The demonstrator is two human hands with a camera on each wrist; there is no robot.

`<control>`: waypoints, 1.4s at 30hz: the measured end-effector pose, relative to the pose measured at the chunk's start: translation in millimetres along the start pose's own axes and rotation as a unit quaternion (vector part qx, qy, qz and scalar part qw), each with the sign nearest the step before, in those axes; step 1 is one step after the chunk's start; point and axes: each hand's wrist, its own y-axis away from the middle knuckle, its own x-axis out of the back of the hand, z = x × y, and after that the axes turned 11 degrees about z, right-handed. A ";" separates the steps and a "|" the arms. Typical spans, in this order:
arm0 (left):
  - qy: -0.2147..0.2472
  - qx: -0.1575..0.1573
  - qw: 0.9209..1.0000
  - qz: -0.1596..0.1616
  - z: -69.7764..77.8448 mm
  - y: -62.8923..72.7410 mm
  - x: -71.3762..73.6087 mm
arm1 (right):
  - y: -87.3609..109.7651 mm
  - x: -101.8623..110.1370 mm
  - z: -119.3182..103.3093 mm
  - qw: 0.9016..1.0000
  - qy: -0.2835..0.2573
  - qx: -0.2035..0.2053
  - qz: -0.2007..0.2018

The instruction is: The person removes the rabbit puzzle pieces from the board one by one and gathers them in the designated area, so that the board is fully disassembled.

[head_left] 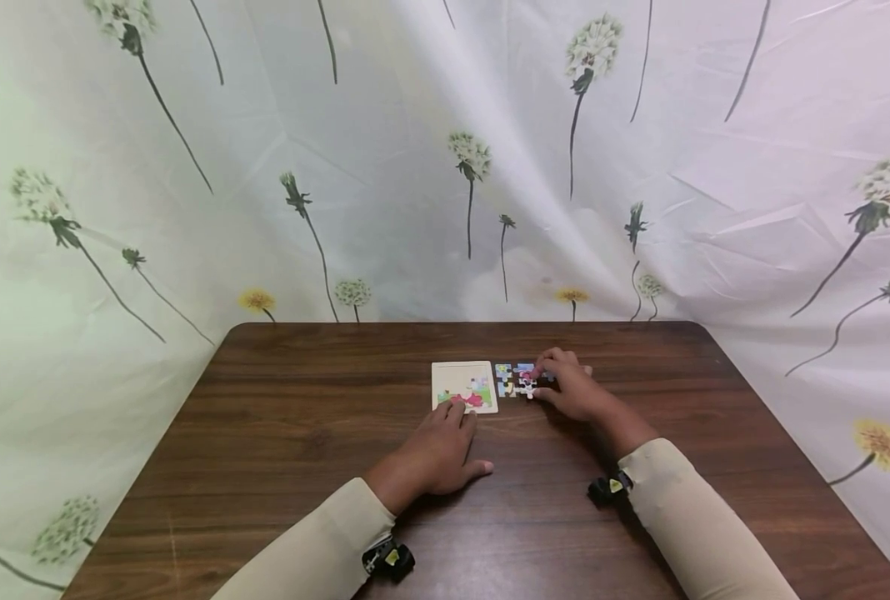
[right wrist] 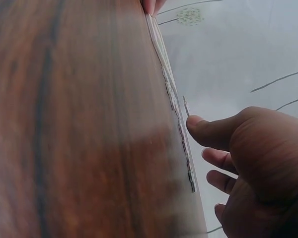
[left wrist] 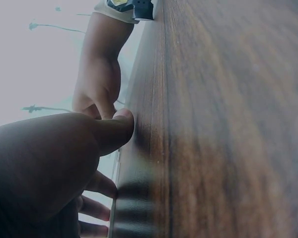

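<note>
A pale square puzzle board (head_left: 452, 375) lies on the table, its near part filled with joined colourful pieces (head_left: 463, 398). My left hand (head_left: 437, 452) rests at the board's near edge, fingers stretched forward and thumb out to the side. In the left wrist view its fingertips touch the board's edge. Right of the board, my right hand (head_left: 576, 393) hovers over loose jigsaw pieces (head_left: 504, 375). It pinches a jigsaw piece (right wrist: 186, 105) by the thumb tip, seen edge-on above the others in the right wrist view. Part of the loose group is hidden beneath this hand.
The brown wooden table (head_left: 280, 450) has rounded far corners. Behind it hangs a pale curtain (head_left: 385, 167) printed with dandelions. A black wrist camera (head_left: 388, 558) sits on the left sleeve, and another black wrist camera (head_left: 608, 488) on the right.
</note>
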 end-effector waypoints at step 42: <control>-0.001 0.010 1.000 -0.005 0.4 -0.3 -2.1 | 2.5 -1.5 8.6 1.000 0.011 -0.007 -0.007</control>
